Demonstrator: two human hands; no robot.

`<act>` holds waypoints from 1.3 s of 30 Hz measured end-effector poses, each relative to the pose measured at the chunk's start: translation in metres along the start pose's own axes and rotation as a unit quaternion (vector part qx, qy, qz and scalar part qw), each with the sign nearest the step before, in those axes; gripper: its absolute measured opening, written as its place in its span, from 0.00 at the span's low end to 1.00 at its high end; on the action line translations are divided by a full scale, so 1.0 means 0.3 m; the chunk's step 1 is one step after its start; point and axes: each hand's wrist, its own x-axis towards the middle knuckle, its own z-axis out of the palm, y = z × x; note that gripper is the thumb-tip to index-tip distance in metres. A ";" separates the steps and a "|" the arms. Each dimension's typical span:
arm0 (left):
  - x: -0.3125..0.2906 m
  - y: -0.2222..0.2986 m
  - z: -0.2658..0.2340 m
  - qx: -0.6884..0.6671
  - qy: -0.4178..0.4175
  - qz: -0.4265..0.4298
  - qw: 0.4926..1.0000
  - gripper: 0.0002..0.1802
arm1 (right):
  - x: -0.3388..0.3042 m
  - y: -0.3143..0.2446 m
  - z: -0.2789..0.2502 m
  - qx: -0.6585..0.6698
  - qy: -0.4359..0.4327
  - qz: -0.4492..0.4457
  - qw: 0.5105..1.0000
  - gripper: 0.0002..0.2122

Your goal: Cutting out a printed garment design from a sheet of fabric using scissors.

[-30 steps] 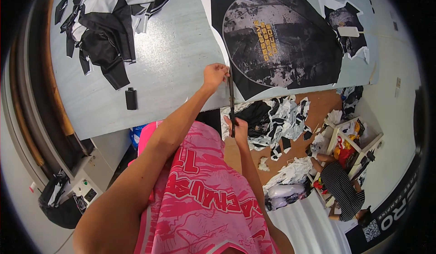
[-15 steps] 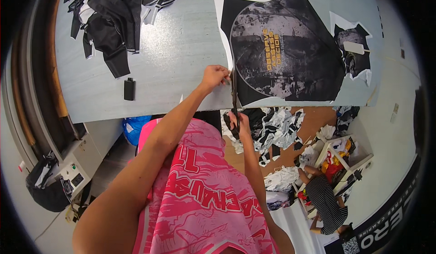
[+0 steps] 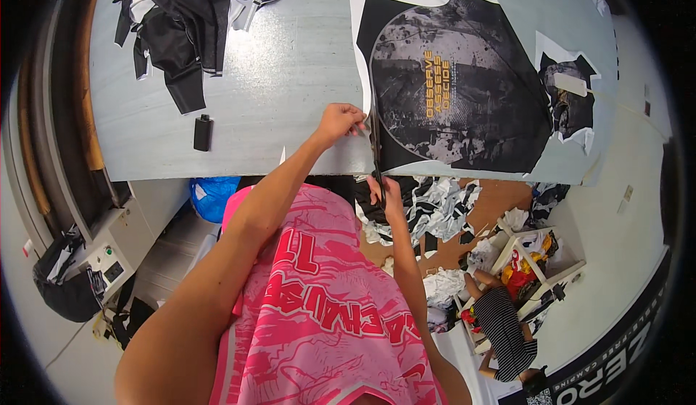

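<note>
A printed fabric panel point(image 3: 478, 86), black and mottled grey with yellow lettering and a white margin, lies flat on the table. Long dark scissors point(image 3: 375, 144) reach along its left edge with the blades pointing away from me. My right hand point(image 3: 389, 196) is closed around their handles, just off the table's near edge. Beside the blades, my left hand point(image 3: 341, 124) pinches the white margin point(image 3: 366, 90) of the panel. The fingertips of the left hand partly hide the cloth there.
On the grey table point(image 3: 290, 79) are black-and-white cut garment pieces point(image 3: 185, 35), a small black bottle-like object point(image 3: 203, 132) and a smaller printed piece point(image 3: 569, 97) with a white tag. Fabric scraps point(image 3: 428, 206) litter the floor. A person in stripes point(image 3: 505, 329) bends by a shelf point(image 3: 540, 274).
The whole view has tilted slightly, so the table's near edge sits differently. Both hands and the scissors keep almost the same place against the panel.
</note>
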 end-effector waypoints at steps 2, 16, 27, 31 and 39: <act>0.012 0.008 -0.001 -0.006 -0.001 0.006 1.000 0.07 | 0.034 -0.039 -0.025 -0.018 -0.011 -0.001 1.000 0.22; 0.019 -0.003 -0.024 -0.024 -0.004 -0.001 1.000 0.08 | 0.095 -0.140 -0.053 -0.063 -0.006 0.016 0.998 0.22; 0.018 0.015 -0.020 -0.018 0.016 0.004 1.000 0.08 | 0.190 -0.295 -0.087 -0.180 -0.007 0.010 0.984 0.25; 0.023 0.012 -0.025 -0.023 0.019 0.011 0.999 0.08 | 0.227 -0.333 -0.122 -0.214 -0.028 -0.006 0.976 0.25; 0.022 0.011 -0.023 -0.032 0.023 0.008 0.999 0.07 | 0.263 -0.431 -0.190 -0.256 -0.041 0.015 0.966 0.24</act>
